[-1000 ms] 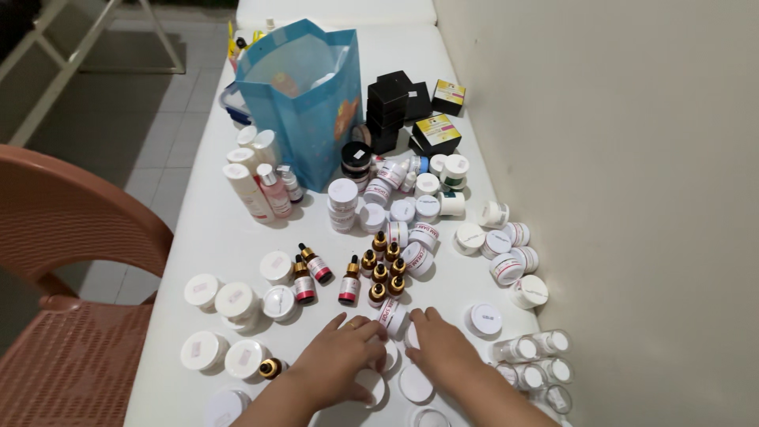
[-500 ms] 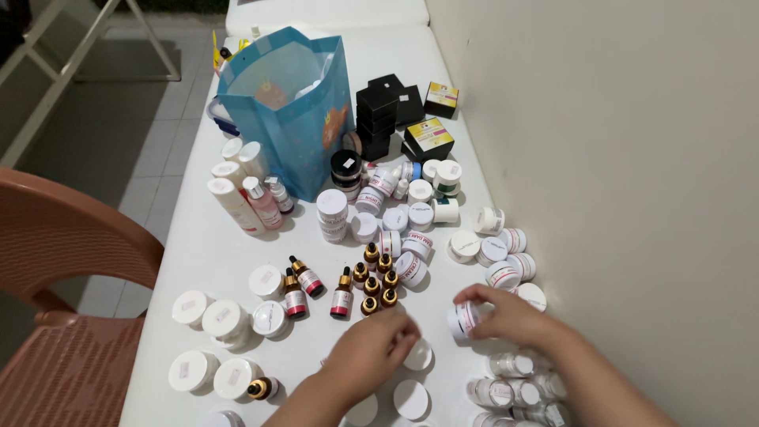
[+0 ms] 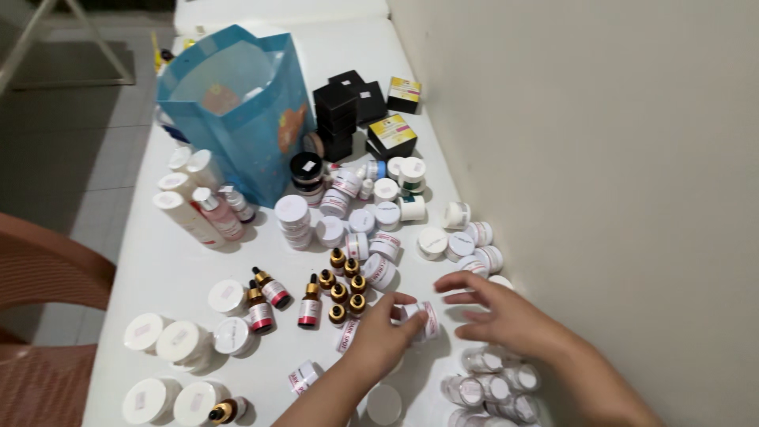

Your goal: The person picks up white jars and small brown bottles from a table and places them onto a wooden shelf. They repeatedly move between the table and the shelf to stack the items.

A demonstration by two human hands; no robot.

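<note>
- Small jar in the left hand: white plastic, smooth, slight sheen.
- Dropper bottles: dark glossy bodies, shiny gold metallic-looking collars.
- Gift bag: blue, glossy coated paper.
- Boxes: black matt card.
- Table: white, smooth, matt.
- Chair: reddish-brown plastic, dull sheen.
- Wall: matt painted plaster.

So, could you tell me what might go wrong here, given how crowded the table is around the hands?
1. The left hand grips a small white jar right beside the upright dropper bottles; a nudge could topple several at once.
2. The right hand hovers over jars lying near the wall side of the table; a sweep could set them rolling.
3. The blue bag stands open among tall bottles and might tip if bumped.
</note>
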